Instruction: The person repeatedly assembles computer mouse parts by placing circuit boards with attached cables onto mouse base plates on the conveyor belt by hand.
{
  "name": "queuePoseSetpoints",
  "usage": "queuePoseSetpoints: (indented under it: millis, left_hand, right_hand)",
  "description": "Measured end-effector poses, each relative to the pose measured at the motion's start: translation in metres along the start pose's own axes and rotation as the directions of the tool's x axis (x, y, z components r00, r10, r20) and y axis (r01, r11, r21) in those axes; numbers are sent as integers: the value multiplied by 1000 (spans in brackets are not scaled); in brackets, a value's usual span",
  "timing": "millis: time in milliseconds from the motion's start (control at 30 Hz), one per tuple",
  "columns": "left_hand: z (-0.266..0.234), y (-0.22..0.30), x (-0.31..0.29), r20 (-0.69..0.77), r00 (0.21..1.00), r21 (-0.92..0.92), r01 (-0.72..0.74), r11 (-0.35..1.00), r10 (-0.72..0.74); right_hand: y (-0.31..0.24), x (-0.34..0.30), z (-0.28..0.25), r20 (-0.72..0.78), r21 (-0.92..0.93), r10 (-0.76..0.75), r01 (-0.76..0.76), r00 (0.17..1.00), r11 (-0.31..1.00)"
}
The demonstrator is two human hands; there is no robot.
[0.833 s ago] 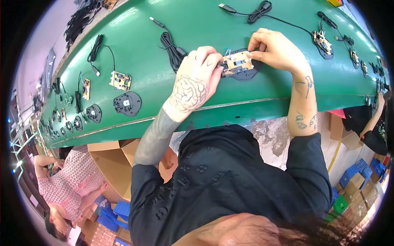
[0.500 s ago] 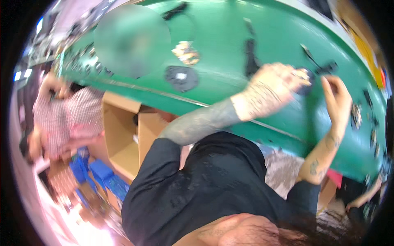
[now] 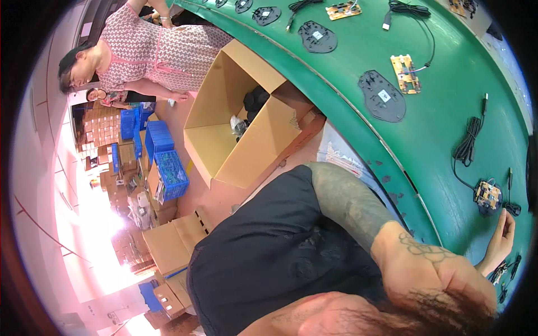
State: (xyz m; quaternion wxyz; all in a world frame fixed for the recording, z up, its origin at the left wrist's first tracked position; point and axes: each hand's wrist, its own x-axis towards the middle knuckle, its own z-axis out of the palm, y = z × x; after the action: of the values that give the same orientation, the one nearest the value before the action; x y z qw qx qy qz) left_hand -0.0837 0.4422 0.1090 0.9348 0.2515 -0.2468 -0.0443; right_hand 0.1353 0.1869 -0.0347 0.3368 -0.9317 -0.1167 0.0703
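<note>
My left hand is drawn back close to my head, over the table's near edge, with its fingers hidden behind hair and the hand itself. My right hand is above the green table at the far right, its fingers stretched upward and apart from anything held. Just beyond its fingertips lies a yellow circuit board on a dark rounded base, joined to a bundled black cable. Farther left, a dark rounded plastic base plate with a white label lies beside another yellow circuit board.
The curved green table carries more base plates, boards and coiled cables. An open cardboard box stands at its left edge. A person in a patterned dress is beyond it. Blue crates and cartons sit on the floor.
The view has swung left, bringing the box and crates forward. My left hand has left the circuit board and come back toward my head; the board now lies on the table.
</note>
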Motion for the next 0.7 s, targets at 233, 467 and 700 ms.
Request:
queuePoseSetpoints:
  millis: [233, 467, 700]
  left_hand:
    - [2, 8, -11, -34, 998, -1, -62, 998, 62]
    - [-1, -10, -4, -35, 997, -48, -72, 996, 70]
    - [1, -13, 0, -43, 998, -227, -45, 973, 37]
  right_hand:
    - [8, 1, -10, 15, -96, -14, 15, 1000, 995]
    - [10, 4, -2, 45, -14, -1, 2, 999, 1000]
    - [-3, 1, 0, 28, -2, -15, 15, 999, 1000]
